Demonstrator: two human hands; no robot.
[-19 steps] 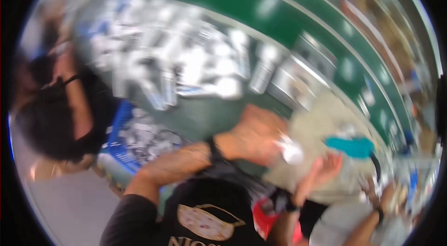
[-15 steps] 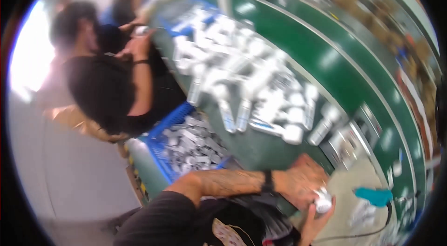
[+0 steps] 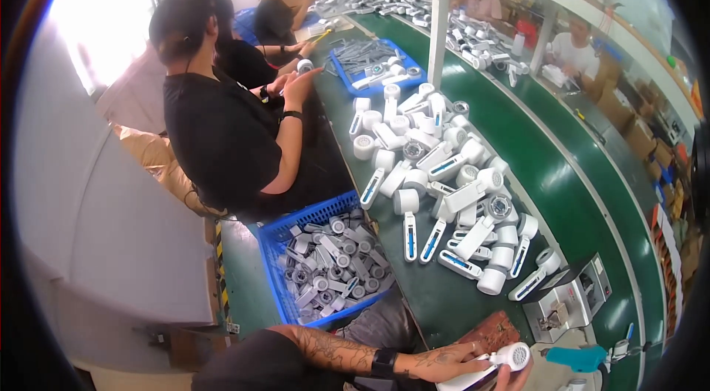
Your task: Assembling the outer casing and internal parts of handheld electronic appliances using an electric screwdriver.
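Low at 6 o'clock, one white handheld device (image 3: 497,363) with a round grilled head lies in the left hand (image 3: 444,363), whose fingers (image 3: 473,350) wrap its body; the head points toward 3 o'clock. Right hand (image 3: 523,382): only a sliver shows at the bottom edge, touching the device from below, and I cannot tell whether its fingers are closed or slack. One black watch (image 3: 383,361) sits on the left wrist.

Just past the device at 4 o'clock: one teal-handled tool (image 3: 577,356) and one small grey machine (image 3: 566,301) on the green worktop (image 3: 444,295). One brown patterned pad (image 3: 494,332) lies just above the hand.

Toward the centre, a loose heap of white device bodies and caps (image 3: 444,184), more than twenty, too jumbled for an exact count. Blue crates: two seen, one at 7 o'clock (image 3: 279,280) full of grey-white parts, one at 12 o'clock (image 3: 370,65).

Along the left side of the worktop, three seated co-workers; the nearest, in a black shirt (image 3: 214,136), holds a small part with both hands. Across the green conveyor belt (image 3: 562,169), at 1 to 2 o'clock, two more people.
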